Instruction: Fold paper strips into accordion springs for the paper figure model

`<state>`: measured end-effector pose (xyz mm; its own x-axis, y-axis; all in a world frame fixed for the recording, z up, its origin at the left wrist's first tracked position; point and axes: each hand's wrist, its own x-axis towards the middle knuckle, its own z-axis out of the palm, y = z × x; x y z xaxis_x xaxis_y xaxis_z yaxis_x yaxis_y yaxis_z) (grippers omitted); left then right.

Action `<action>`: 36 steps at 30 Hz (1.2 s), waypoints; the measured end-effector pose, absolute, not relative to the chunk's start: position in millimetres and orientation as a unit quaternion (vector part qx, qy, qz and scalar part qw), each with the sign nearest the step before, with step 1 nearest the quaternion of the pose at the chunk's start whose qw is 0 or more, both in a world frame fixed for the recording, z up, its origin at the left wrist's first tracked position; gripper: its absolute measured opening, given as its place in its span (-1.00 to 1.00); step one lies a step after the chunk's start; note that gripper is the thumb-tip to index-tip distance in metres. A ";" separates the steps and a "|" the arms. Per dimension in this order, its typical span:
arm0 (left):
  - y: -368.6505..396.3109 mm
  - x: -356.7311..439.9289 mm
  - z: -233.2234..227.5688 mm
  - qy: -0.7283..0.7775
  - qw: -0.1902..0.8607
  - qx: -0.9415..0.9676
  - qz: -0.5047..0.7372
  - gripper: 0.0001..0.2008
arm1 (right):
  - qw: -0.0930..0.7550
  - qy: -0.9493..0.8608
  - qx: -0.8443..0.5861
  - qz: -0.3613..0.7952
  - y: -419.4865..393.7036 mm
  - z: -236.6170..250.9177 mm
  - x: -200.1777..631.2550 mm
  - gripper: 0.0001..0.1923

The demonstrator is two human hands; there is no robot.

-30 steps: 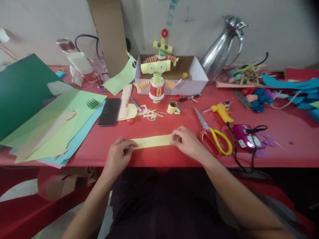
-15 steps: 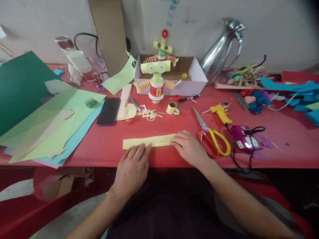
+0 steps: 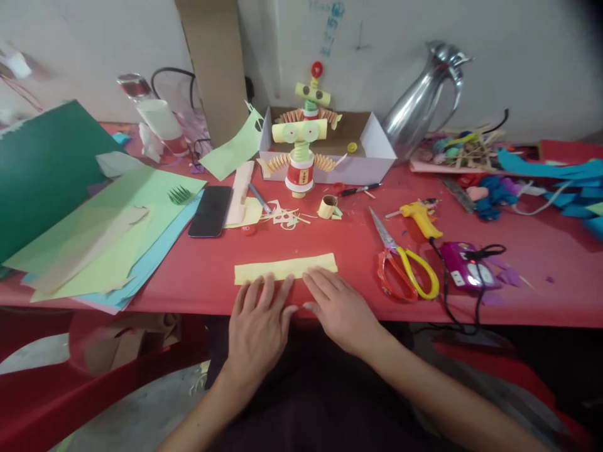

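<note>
A strip of pale yellow paper (image 3: pixel 282 266) lies lengthwise on the red table (image 3: pixel 339 235) in front of me. My left hand (image 3: pixel 261 320) rests with its fingers spread, fingertips pressing the near edge of the strip left of its middle. Flat beside it, my right hand (image 3: pixel 342 307) has its fingertips on the strip's right part. Both hands are open and grip nothing. To the right lie scissors (image 3: pixel 406 263) with one red and one yellow handle. Beyond the strip stands a small paper roll (image 3: pixel 326 206).
Two paper-and-cup figures, the nearer one (image 3: pixel 300 169) before a white box (image 3: pixel 372 166), stand at the back. A phone (image 3: pixel 210 211) and coloured paper sheets (image 3: pixel 94 245) lie left. Right are a yellow glue gun (image 3: pixel 421 220), a purple power block (image 3: pixel 466 267) and a steel jug (image 3: pixel 419 107).
My right hand has moved left from the strip's right end and flattened onto it. My left hand's fingers have spread wider. The view has shifted slightly.
</note>
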<state>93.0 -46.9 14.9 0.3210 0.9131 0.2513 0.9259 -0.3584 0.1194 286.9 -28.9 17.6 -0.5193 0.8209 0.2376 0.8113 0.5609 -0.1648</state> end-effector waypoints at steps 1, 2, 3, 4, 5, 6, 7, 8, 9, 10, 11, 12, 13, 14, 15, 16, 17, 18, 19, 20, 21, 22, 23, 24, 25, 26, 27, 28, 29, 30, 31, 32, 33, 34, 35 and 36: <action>-50.0 87.1 13.6 -0.581 0.025 -0.801 -0.142 -0.42 | 0.144 -0.869 -0.474 0.017 -29.6 15.9 289.0 -0.52; -53.5 80.4 12.5 -0.598 0.029 -0.788 -0.145 -0.41 | 0.142 -0.866 -0.480 0.017 -30.1 14.9 292.2 -0.52; -57.2 73.6 11.8 -0.615 0.034 -0.774 -0.147 -0.39 | 0.139 -0.862 -0.487 0.016 -30.5 14.4 296.1 -0.52; -60.9 67.1 11.6 -0.628 0.041 -0.763 -0.149 -0.39 | 0.138 -0.858 -0.495 0.014 -30.9 14.2 300.1 -0.52; -64.3 61.6 12.2 -0.636 0.046 -0.756 -0.149 -0.38 | 0.139 -0.853 -0.503 0.011 -31.1 14.2 303.9 -0.53; -66.9 57.7 13.5 -0.639 0.052 -0.753 -0.148 -0.39 | 0.140 -0.850 -0.508 0.009 -31.3 14.2 306.9 -0.53; -68.2 55.8 15.6 -0.642 0.060 -0.751 -0.147 -0.40 | 0.143 -0.848 -0.511 0.007 -31.3 14.0 309.0 -0.54; -67.8 56.2 18.3 -0.644 0.070 -0.747 -0.147 -0.43 | 0.146 -0.846 -0.512 0.007 -31.4 13.7 310.0 -0.55; -65.6 58.8 21.3 -0.648 0.083 -0.742 -0.151 -0.47 | 0.149 -0.846 -0.512 0.007 -31.5 13.3 310.0 -0.55; -61.3 63.4 24.5 -0.652 0.097 -0.734 -0.159 -0.53 | 0.152 -0.846 -0.512 0.006 -31.7 12.7 309.2 -0.56; -55.3 69.7 27.5 -0.650 0.108 -0.733 -0.170 -0.61 | 0.153 -0.846 -0.511 0.005 -31.9 12.0 307.8 -0.56; -47.9 77.1 29.9 -0.636 0.112 -0.741 -0.183 -0.70 | 0.153 -0.845 -0.513 0.004 -32.2 11.4 306.1 -0.56; -39.6 85.0 31.5 -0.610 0.107 -0.760 -0.196 -0.77 | 0.152 -0.844 -0.514 0.002 -32.7 10.9 304.7 -0.56; -31.3 92.9 32.2 -0.566 0.091 -0.795 -0.200 -0.79 | 0.150 -0.843 -0.516 -0.001 -33.2 10.6 303.6 -0.56; -23.4 100.1 32.0 -0.527 0.077 -0.821 -0.203 -0.80 | 0.150 -0.842 -0.518 -0.003 -33.9 10.6 303.0 -0.55; -16.4 106.2 30.9 -0.511 0.072 -0.831 -0.208 -0.81 | 0.149 -0.842 -0.519 -0.004 -34.5 10.9 303.0 -0.56; -10.5 111.0 29.2 -0.502 0.069 -0.835 -0.213 -0.82 | 0.149 -0.842 -0.519 -0.003 -35.1 11.7 303.5 -0.56; -5.8 114.3 27.2 -0.499 0.064 -0.837 -0.216 -0.82 | 0.151 -0.843 -0.517 -0.001 -35.3 13.1 304.2 -0.57; -1.9 116.1 24.9 -0.497 0.056 -0.838 -0.218 -0.82 | 0.155 -0.843 -0.514 0.004 -34.9 15.2 304.9 -0.58; 1.5 116.7 22.6 -0.493 0.039 -0.842 -0.217 -0.82 | 0.160 -0.844 -0.512 0.010 -33.6 18.0 305.5 -0.60; 4.6 116.3 20.5 -0.487 0.014 -0.846 -0.217 -0.82 | 0.162 -0.843 -0.512 0.017 -31.2 21.5 305.8 -0.62; 7.7 115.0 18.7 -0.483 -0.017 -0.846 -0.223 -0.82 | 0.160 -0.842 -0.514 0.026 -27.3 25.5 305.6 -0.65; 10.8 113.2 17.3 -0.484 -0.052 -0.841 -0.236 -0.82 | 0.154 -0.841 -0.517 0.037 -22.1 29.8 305.2 -0.69; 13.8 111.1 16.2 -0.487 -0.088 -0.832 -0.253 -0.83 | 0.142 -0.840 -0.522 0.050 -15.5 34.1 304.5 -0.74; 16.7 108.7 15.6 -0.487 -0.122 -0.821 -0.271 -0.83 | 0.128 -0.838 -0.527 0.066 -7.8 38.1 303.8 -0.77; 19.3 106.3 15.3 -0.485 -0.150 -0.813 -0.286 -0.83 | 0.116 -0.835 -0.531 0.084 0.5 41.4 303.3 -0.80; 21.4 103.8 15.3 -0.483 -0.171 -0.806 -0.296 -0.82 | 0.107 -0.832 -0.534 0.107 8.9 43.8 303.2 -0.83; 22.9 101.6 15.3 -0.482 -0.183 -0.802 -0.302 -0.81 | 0.105 -0.828 -0.535 0.133 16.8 45.1 303.6 -0.89; 24.0 99.6 15.2 -0.482 -0.188 -0.800 -0.304 -0.79 | 0.110 -0.823 -0.534 0.159 23.8 45.3 304.3 -0.94; 24.7 97.9 15.1 -0.483 -0.189 -0.799 -0.304 -0.79 | 0.118 -0.818 -0.533 0.183 29.6 44.7 305.3 -0.89; 25.0 96.7 14.8 -0.483 -0.185 -0.800 -0.303 -0.78 | 0.128 -0.814 -0.530 0.201 33.8 43.3 306.6 -0.80; 25.0 96.0 14.4 -0.483 -0.178 -0.803 -0.299 -0.76 | 0.136 -0.810 -0.528 0.215 36.6 41.6 307.8 -0.72; 24.9 95.7 14.2 -0.483 -0.169 -0.808 -0.292 -0.72 | 0.141 -0.808 -0.527 0.223 38.1 39.9 308.8 -0.67; 24.8 95.9 14.2 -0.483 -0.157 -0.815 -0.280 -0.69 | 0.143 -0.806 -0.526 0.229 38.6 38.4 309.6 -0.66; 24.7 96.5 14.7 -0.485 -0.143 -0.821 -0.265 -0.66 | 0.142 -0.805 -0.527 0.232 38.3 37.1 310.0 -0.68; 24.5 97.3 15.6 -0.489 -0.127 -0.826 -0.249 -0.65 | 0.142 -0.803 -0.530 0.233 37.7 36.2 310.0 -0.71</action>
<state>97.3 24.5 15.6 0.3972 0.8716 0.2872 0.7455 -0.4890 0.4529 310.0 37.7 36.2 -0.3989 0.9168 -0.0195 0.7849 0.3304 -0.5242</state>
